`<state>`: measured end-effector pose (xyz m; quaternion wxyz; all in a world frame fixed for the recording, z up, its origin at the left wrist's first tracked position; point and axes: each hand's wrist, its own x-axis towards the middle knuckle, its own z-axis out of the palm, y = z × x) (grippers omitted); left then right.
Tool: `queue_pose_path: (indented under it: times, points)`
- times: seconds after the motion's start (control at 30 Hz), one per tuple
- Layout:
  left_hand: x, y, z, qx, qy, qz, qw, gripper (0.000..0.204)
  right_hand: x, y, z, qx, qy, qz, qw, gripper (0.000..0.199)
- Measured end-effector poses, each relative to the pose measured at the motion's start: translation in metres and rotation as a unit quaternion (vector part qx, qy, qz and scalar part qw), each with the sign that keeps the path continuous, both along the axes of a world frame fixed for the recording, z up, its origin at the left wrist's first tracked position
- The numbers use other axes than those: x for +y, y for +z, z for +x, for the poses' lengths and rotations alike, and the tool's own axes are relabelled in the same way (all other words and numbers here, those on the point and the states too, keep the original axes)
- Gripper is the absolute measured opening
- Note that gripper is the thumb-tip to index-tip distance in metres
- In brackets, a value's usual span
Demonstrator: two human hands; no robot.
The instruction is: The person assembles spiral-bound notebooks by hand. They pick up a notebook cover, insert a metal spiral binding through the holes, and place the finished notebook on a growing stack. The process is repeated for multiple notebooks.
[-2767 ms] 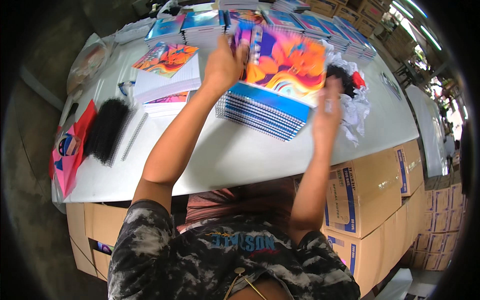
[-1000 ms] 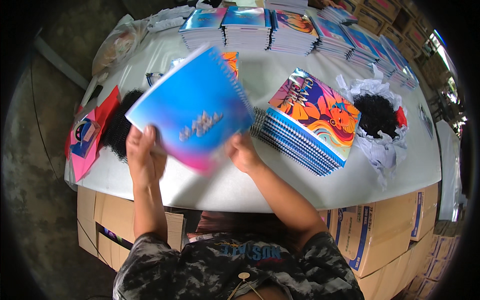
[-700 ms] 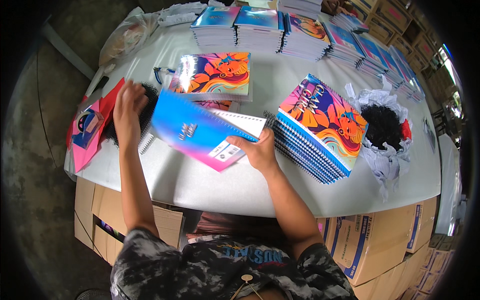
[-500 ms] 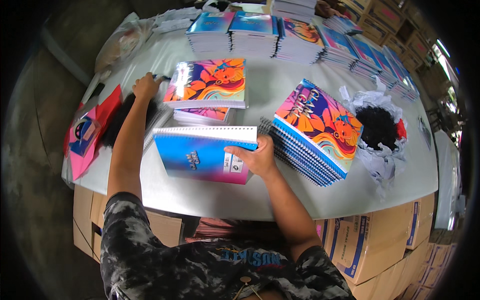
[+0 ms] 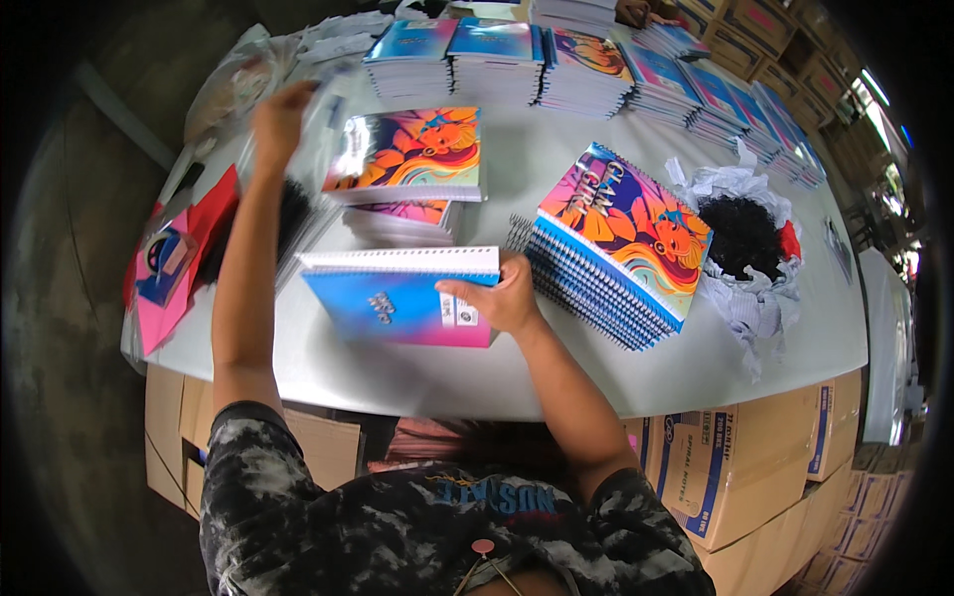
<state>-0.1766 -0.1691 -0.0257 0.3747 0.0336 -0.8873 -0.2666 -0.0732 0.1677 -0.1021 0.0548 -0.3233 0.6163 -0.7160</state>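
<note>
My right hand (image 5: pixel 505 296) grips the right end of a notebook block (image 5: pixel 383 303) with a blue-to-pink cover. A row of punched holes runs along its white upper edge, and no spiral shows there. My left hand (image 5: pixel 283 119) is raised above the table's left side, its fingers blurred and curled. A smeared, see-through thing with a bluish end (image 5: pixel 336 102) hangs at its fingertips; its kind cannot be told. Just beyond the block sits a stack of notebooks with orange illustrated covers (image 5: pixel 412 149). A pile of spiral-bound notebooks (image 5: pixel 621 238) lies to the right.
Stacks of notebooks (image 5: pixel 497 45) line the table's far side. Black curly material (image 5: pixel 743 233) lies in crumpled white paper at right. Red and pink sheets (image 5: pixel 169 268) and a dark bundle (image 5: pixel 288 219) are at left. Cardboard boxes (image 5: pixel 745 467) stand below the table's near edge.
My left hand has moved up and away from beside the orange-covered stack, with the see-through thing at its fingers. My right hand still holds the notebook block in nearly the same place.
</note>
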Motion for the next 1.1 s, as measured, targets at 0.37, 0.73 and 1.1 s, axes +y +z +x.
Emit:
queue_pose_path:
  times: [0.37, 0.73, 1.1]
  points:
    - [0.087, -0.026, 0.176, -0.134, -0.401, 0.342, 0.839, 0.088, 0.037, 0.017, 0.024, -0.002, -0.094, -0.019, 0.995, 0.013]
    - [0.171, -0.111, 0.212, -0.172, -0.291, 0.492, 0.803, 0.041, 0.079, -0.010, 0.055, -0.092, -0.085, 0.058, 0.990, 0.020]
    - [0.056, -0.101, 0.151, -0.187, 0.150, -0.224, 0.945, 0.024, 0.080, -0.012, 0.060, -0.041, -0.097, 0.022, 0.994, 0.013]
